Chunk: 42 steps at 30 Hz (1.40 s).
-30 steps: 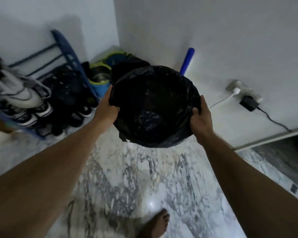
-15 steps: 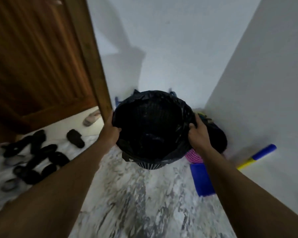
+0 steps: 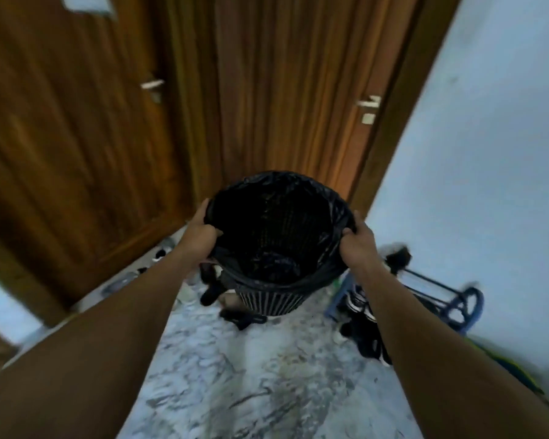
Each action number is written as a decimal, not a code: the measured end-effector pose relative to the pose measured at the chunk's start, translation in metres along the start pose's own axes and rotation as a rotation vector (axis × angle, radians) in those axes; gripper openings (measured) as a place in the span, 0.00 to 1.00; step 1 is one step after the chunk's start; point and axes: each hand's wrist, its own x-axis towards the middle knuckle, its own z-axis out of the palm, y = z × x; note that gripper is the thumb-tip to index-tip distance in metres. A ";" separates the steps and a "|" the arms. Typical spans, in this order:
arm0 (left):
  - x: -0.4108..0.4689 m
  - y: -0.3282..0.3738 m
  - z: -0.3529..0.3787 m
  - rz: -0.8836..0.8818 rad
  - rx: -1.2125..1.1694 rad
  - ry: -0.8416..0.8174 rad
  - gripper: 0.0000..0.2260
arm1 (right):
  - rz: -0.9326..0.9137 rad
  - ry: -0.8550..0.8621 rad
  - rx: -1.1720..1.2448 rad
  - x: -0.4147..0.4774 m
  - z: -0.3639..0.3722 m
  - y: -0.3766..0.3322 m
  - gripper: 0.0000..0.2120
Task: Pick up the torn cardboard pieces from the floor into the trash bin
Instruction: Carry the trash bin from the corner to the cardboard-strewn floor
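Note:
I hold a round slatted trash bin (image 3: 271, 304) lined with a black plastic bag up in front of me, above the floor. My left hand (image 3: 200, 232) grips the bin's left rim and my right hand (image 3: 358, 245) grips its right rim. The bin's mouth faces me, and only crumpled black bag shows inside. No torn cardboard pieces are in view.
Wooden doors (image 3: 260, 90) with metal handles stand straight ahead. Dark shoes (image 3: 241, 318) lie scattered on the marble floor (image 3: 251, 375) under the bin. A blue shoe rack (image 3: 425, 299) with shoes stands against the white wall (image 3: 488, 185) on the right.
The view has swung left from the white corner to the wooden doors, with the bin carried along. The shoe rack now sits at my right. Both hands keep their grip on the rim.

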 end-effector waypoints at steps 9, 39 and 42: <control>-0.087 -0.020 -0.245 -0.056 -0.124 0.403 0.34 | -0.094 -0.366 -0.032 -0.070 0.221 -0.129 0.26; -0.526 -0.169 -0.763 -0.325 -0.353 1.582 0.31 | -0.551 -1.630 -0.131 -0.661 0.805 -0.338 0.25; -0.569 -0.192 -0.793 -0.349 -0.405 1.695 0.34 | -0.610 -1.749 -0.152 -0.729 0.845 -0.338 0.24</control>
